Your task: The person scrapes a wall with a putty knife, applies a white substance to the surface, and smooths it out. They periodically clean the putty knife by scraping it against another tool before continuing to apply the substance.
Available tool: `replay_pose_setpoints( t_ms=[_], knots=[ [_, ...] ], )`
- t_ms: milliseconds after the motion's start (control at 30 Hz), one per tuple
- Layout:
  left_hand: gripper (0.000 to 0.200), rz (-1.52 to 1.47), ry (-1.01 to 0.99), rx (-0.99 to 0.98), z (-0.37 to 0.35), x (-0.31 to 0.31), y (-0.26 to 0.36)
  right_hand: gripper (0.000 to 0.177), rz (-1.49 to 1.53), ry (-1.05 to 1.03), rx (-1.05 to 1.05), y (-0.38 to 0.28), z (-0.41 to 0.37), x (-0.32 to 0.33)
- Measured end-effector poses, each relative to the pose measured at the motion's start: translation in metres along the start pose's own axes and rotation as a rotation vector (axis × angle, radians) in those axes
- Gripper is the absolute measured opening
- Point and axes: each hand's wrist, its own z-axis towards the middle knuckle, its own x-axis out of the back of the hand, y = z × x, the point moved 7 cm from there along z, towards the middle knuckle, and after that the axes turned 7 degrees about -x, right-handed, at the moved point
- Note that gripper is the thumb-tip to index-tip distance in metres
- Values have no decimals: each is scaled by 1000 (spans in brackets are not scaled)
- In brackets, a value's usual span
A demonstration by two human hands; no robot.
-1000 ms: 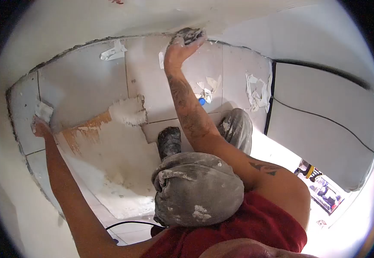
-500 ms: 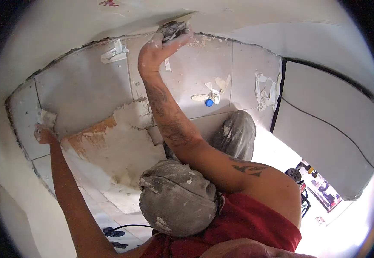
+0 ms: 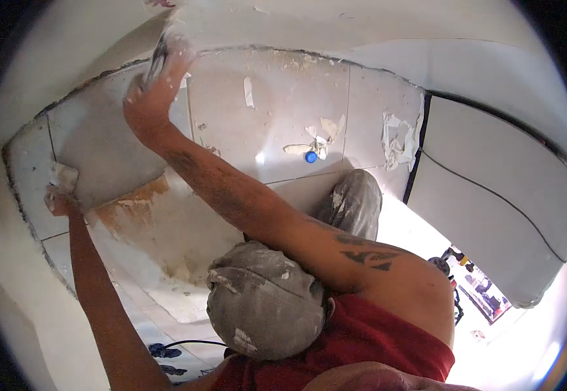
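Note:
My right hand is raised against the lower part of the pale wall, near the upper left. Its fingers wrap round a dark, plaster-smeared hand tool, blurred by motion, so its exact kind does not show. Further left and lower, my left hand grips a pale, square, flat piece, which looks like a putty spreader, above the floor tiles. Several torn paper scraps lie on the tiles to the right of my right forearm.
A blue cap lies beside the scraps. A stained, worn sheet covers tiles before my dusty knees. To the right stands a grey panel with a dark cable across it. A black cord runs at lower left.
My right hand has swept left along the wall with its tool, uncovering a paper strip on the tiles. My left hand stays nearly in place.

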Motion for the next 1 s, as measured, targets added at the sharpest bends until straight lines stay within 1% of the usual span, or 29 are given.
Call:
replay_pose_setpoints(
  t_ms=[33,67,100,133,167,200,233,267,300,333,367,433,467,500,533,567,633,667,767,800,833,900,1000],
  knots=[
    [41,124,13,-93,2,0,1,69,-58,-86,-28,1,-7,5],
    [41,246,28,-186,6,-2,3,68,-5,-130,45,0,-10,19],
    [41,207,44,-216,9,-5,1,67,48,-173,119,4,-13,35],
    [42,169,58,-246,13,-7,-2,66,25,-35,-11,33,-18,54],
    [41,-28,71,-208,14,-10,-11,65,0,98,-144,59,-21,71],
    [40,-221,78,-169,14,-11,-21,64,33,156,-136,68,-6,98],
    [39,-25,66,-220,16,-10,-25,66,75,241,-143,78,10,121],
    [47,170,50,-272,19,-10,-29,67,-39,330,-88,95,24,139],
    [52,244,10,-317,24,-11,-39,68,-156,419,-33,110,33,155],
    [58,315,-27,-365,27,-12,-45,67,-118,425,-29,114,43,164],
    [57,513,-41,-388,27,-14,-41,67,-73,432,-16,114,56,171],
    [55,1008,-172,-356,16,-22,-32,67,21,444,-2,109,72,166],
    [54,1168,-241,-334,14,-25,-28,67,66,449,-5,105,75,158],
    [53,1231,-299,-283,11,-26,-20,67,109,454,-8,101,79,153],
    [50,979,-195,-299,11,-21,-12,73,46,415,-180,103,85,147],
    [48,724,-104,-335,10,-15,-4,74,96,434,-193,95,87,142],
    [43,482,23,-377,8,-5,1,74,198,467,-215,84,88,128],
    [40,493,54,-405,9,-2,1,73,81,474,-107,79,88,122],
    [36,523,144,-492,14,2,5,75,-249,503,-50,76,78,99],
    [36,532,172,-522,15,1,7,78,-146,505,-25,57,73,94],
    [36,396,167,-403,12,4,21,78,-59,470,-1,49,69,86],
    [37,127,155,-163,-10,9,75,78,116,399,44,38,58,68],
    [41,552,155,-299,0,6,54,75,7,258,168,-1,38,39]
  ],
)
